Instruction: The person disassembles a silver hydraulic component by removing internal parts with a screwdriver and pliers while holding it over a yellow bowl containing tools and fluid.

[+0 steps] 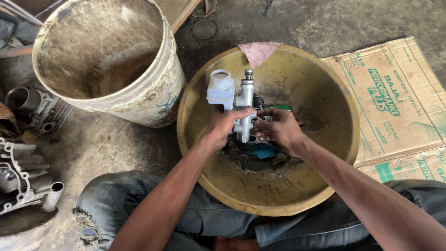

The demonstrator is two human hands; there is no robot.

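A silver metal cylinder part (pixel 245 104) with a white plastic reservoir (pixel 220 87) on its left side stands upright over a wide yellow basin (pixel 334 153). My left hand (pixel 224 126) grips the cylinder body from the left. My right hand (pixel 278 130) touches its right side with the fingertips, close to a green-handled tool (pixel 280 108). Dark greasy parts and a teal object (pixel 262 151) lie in the basin's bottom, partly hidden by my hands.
A big dirty bucket (pixel 107 60) stands at the upper left. Engine parts (pixel 28 139) lie along the left edge. Flattened cardboard (pixel 395 102) covers the floor at the right. A pink rag (pixel 258 51) hangs over the basin's far rim. My knees in jeans (pixel 121 200) are below.
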